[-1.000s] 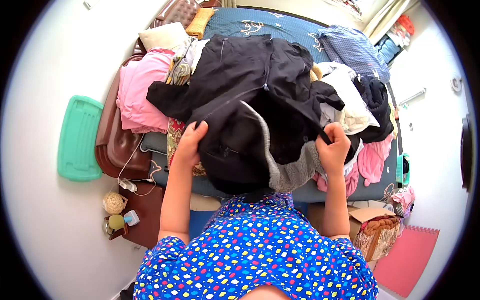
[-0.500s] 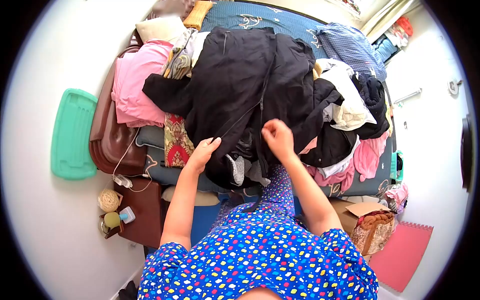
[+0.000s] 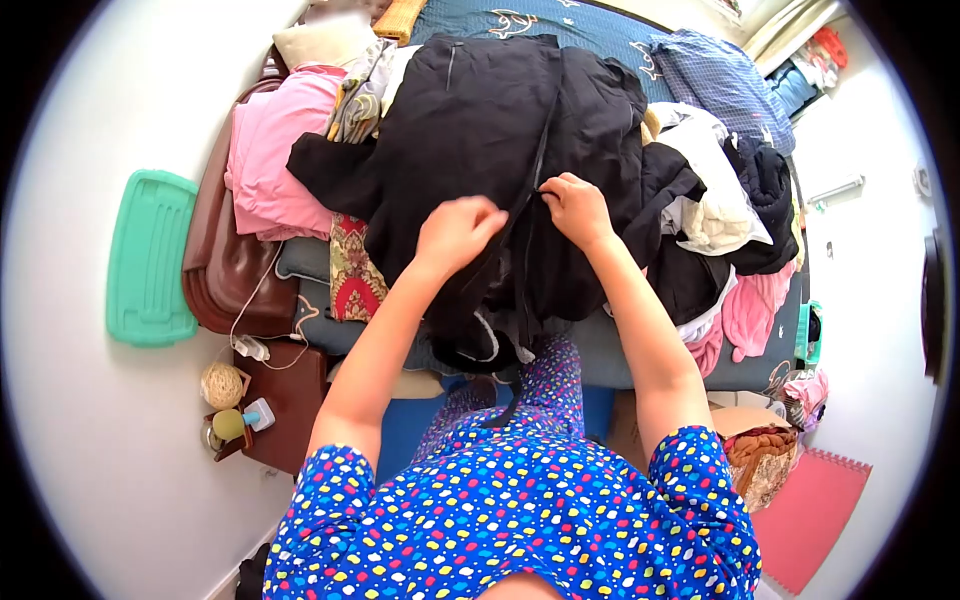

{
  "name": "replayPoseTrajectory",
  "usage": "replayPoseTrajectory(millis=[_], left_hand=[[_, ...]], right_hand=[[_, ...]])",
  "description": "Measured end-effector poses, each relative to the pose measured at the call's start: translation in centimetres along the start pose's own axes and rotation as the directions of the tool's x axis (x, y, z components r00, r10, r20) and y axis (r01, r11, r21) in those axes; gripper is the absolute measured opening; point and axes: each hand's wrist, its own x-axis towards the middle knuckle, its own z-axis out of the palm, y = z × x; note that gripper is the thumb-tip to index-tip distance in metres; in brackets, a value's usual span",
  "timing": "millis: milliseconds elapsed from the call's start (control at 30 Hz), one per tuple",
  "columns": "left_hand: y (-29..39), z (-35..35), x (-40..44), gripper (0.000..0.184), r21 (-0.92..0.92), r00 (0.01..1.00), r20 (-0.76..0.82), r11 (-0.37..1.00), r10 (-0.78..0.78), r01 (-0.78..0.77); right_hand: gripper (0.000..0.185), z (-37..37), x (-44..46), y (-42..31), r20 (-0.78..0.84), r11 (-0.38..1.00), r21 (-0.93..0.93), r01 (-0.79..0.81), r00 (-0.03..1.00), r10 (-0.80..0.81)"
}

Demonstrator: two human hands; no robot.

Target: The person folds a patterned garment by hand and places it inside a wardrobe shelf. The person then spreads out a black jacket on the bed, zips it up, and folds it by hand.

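we are finding the black jacket (image 3: 470,120) lying spread over the bed (image 3: 590,22), between pink fabric (image 3: 278,160) and a white garment (image 3: 735,220). we are observing the right hand (image 3: 578,212) pinching its front edge at the zip (image 3: 543,150). we are noting the left hand (image 3: 458,235) just beside, blurred; whether it is gripping cloth, we are unable to tell.

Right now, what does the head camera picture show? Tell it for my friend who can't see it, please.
A person's right hand pinches the front of a black jacket spread on a bed, with the blurred left hand beside it. Pink cloth lies left of the jacket, white cloth to its right.
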Motion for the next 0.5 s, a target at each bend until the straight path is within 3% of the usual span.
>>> replayPoseTrajectory(millis=[67, 133, 333, 500], left_hand=[[2.7, 1.4, 4.4, 0.041, 0.191, 0.995, -0.088, 0.980, -0.041, 0.057], [4.9, 2.7, 8.2, 0.053, 0.400, 0.967, 0.044, 0.891, -0.252, 0.214], [1.9, 6.2, 12.6, 0.031, 0.466, 0.988, 0.092, 0.882, -0.126, 0.069], [1.6, 6.2, 12.9, 0.025, 0.474, 0.999, -0.022, 0.880, -0.033, 0.039]], right_hand=[[0.010, -0.6, -0.2, -0.4, -0.028, 0.999, 0.032, 0.031, 0.999, -0.030], [0.009, -0.8, -0.6, -0.4, -0.042, 0.995, 0.091, 0.047, 0.998, -0.043], [0.010, 0.4, -3.0, -1.2, 0.040, 0.994, 0.074, 0.076, 0.996, -0.079], [0.008, 2.6, -7.0, -4.2, 0.040, 0.990, 0.114, 0.086, 0.995, -0.091]])
